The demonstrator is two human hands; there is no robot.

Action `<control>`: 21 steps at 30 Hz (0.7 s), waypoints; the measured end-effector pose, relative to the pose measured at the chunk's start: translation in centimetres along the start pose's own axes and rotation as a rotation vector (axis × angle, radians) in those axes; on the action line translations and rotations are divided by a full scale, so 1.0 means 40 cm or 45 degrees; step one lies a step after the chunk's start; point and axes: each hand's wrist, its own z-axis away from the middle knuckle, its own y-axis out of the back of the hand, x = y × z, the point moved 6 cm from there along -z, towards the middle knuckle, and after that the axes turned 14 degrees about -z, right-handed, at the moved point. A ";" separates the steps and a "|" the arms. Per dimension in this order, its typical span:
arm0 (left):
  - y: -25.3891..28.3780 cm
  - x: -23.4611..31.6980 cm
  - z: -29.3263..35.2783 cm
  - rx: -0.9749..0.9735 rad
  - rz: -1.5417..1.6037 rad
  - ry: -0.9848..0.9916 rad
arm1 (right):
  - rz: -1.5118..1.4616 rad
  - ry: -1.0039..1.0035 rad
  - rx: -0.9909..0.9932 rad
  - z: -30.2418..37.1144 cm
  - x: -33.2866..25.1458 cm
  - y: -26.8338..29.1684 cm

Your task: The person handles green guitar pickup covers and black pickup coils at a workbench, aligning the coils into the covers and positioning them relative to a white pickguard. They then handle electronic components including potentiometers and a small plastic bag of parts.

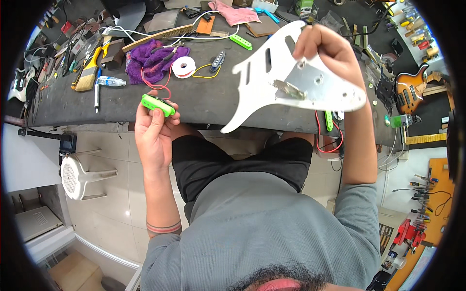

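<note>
Between the thumb and fingers of my left hand (154, 128) is a guitar pickup with a bright green cover (158, 105), held over the bench's near edge. A red wire (156, 86) runs up from it toward the solder-like white spool (183, 67). My right hand (330, 51) grips a white guitar pickguard (264, 89) by its upper edge and holds it up, tilted. Slots and round holes pierce the pickguard, and a metallic sheet covers part of it. Another pickup (218, 62), uncovered, with yellow wire, lies beyond. Two more green covers (241, 42) are on the bench, one near the right edge.
A purple cloth (148, 63) with pliers lies behind my left hand. Left of it are a paintbrush (89, 72), a small bottle (111, 81) and a pen (97, 94). A wooden-handled brush (158, 38) and a pink cloth (234, 13) lie farther back. A sunburst guitar body (410, 92) is at right.
</note>
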 end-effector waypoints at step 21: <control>-0.359 -0.076 -0.127 -0.358 -0.833 -0.271 | 0.317 -0.085 0.094 0.271 0.305 -0.085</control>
